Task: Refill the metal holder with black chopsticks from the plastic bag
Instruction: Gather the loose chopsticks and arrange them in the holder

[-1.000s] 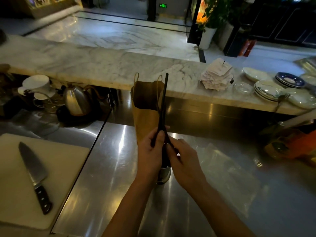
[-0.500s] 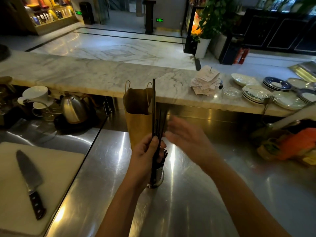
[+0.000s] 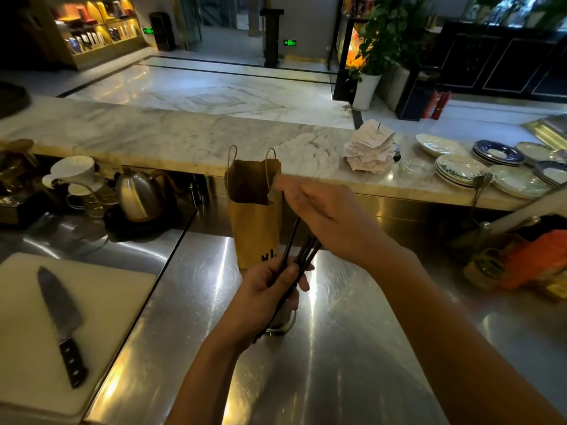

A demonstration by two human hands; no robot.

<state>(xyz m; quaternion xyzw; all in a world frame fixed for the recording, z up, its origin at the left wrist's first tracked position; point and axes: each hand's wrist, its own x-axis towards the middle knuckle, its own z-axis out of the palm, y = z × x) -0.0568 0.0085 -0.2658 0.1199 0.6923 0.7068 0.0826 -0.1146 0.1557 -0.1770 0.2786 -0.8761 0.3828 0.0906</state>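
A bundle of black chopsticks (image 3: 302, 251) stands in the small metal holder (image 3: 282, 322) on the steel counter (image 3: 190, 302), leaning to the right. My left hand (image 3: 267, 291) grips the bundle just above the holder and hides most of it. My right hand (image 3: 322, 213) hovers over the chopsticks' upper ends with straight fingers pointing left, blurred; the tips are hidden under it. A clear plastic bag (image 3: 365, 305) lies flat on the counter right of the holder, faint against the steel.
A brown paper bag (image 3: 254, 219) stands just behind the holder. At the left, a knife (image 3: 61, 314) lies on a white cutting board (image 3: 116, 302), with a kettle (image 3: 138, 197) behind. Plates (image 3: 460, 173) and spiked receipts (image 3: 369, 148) sit on the marble ledge (image 3: 184, 139).
My right hand let go of the chopsticks and rose above them with flat fingers. The one chopstick that stood tall has dropped level with the bundle, which now leans right.
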